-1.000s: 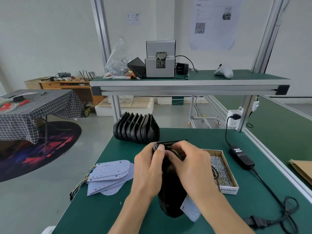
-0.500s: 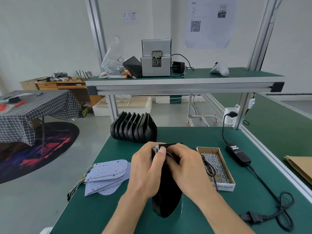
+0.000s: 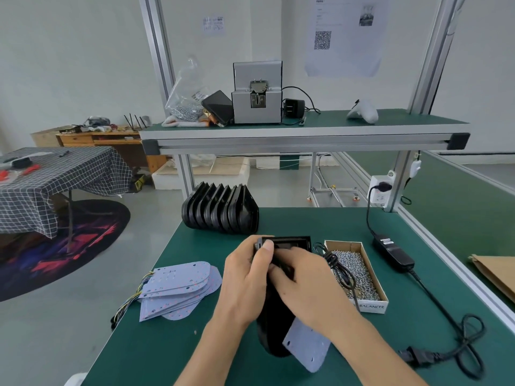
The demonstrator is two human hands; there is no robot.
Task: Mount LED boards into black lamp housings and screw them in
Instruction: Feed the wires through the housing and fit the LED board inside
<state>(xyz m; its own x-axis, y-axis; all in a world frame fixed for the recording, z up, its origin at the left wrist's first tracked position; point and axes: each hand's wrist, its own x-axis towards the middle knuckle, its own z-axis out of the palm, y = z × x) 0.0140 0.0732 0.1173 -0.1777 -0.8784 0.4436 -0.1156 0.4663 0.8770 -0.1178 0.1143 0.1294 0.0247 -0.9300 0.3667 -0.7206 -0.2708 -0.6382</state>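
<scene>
A black lamp housing point(image 3: 274, 327) lies lengthwise on the green bench in front of me. My left hand point(image 3: 245, 282) grips its left side, thumb on the top end. My right hand point(image 3: 303, 285) lies over its middle with fingers curled onto it. A pale LED board point(image 3: 306, 348) sticks out from under my right wrist at the housing's lower right. A stack of LED boards point(image 3: 178, 288) with coloured wires lies to the left. A row of black housings point(image 3: 220, 208) stands behind. An open box of screws point(image 3: 358, 270) sits to the right.
A black power adapter point(image 3: 393, 250) and its cable point(image 3: 446, 310) run down the right side to a loose plug point(image 3: 415, 355). A thin black cord point(image 3: 338, 267) crosses the screw box. The upper shelf point(image 3: 303, 135) carries a grey screw feeder point(image 3: 257, 93).
The pale LED board has come back into sight below my right wrist. My right hand has slid down over the housing's middle. My left hand keeps its grip.
</scene>
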